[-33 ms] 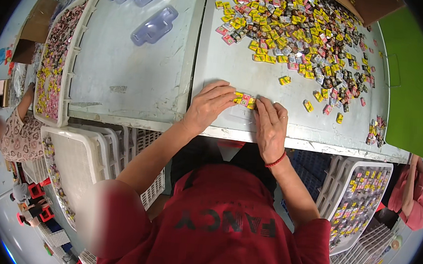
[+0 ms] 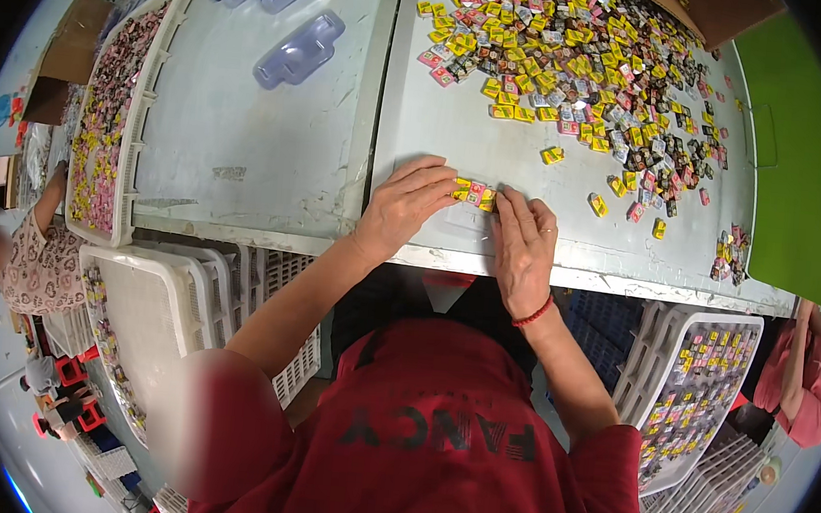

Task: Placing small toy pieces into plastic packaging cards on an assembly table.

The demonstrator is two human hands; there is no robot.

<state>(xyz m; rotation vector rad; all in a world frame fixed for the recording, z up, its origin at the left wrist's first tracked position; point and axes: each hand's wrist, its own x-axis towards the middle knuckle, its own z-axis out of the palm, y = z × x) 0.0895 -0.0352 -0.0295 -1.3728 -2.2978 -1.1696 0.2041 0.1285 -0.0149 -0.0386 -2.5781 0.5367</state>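
A short row of small yellow and pink printed blocks (image 2: 474, 194) lies on the pale table top near its front edge. My left hand (image 2: 411, 203) grips the row's left end, fingers together and pointing right. At the right end, the closed fingertips of my right hand (image 2: 525, 241) press on the row; a red cord circles that wrist. The fingers hide both ends of the row. Beyond my hands spreads a large loose pile of similar small blocks (image 2: 579, 77) in yellow, pink, dark brown and silver. A few strays, such as a yellow block (image 2: 598, 206), lie nearer.
Clear plastic trays (image 2: 299, 50) lie on the left table section. A white crate (image 2: 137, 119) of blocks stands at far left. White crates (image 2: 153, 284) and another crate with blocks in rows (image 2: 698, 395) flank me below the table. Co-workers (image 2: 39, 261) are at both sides.
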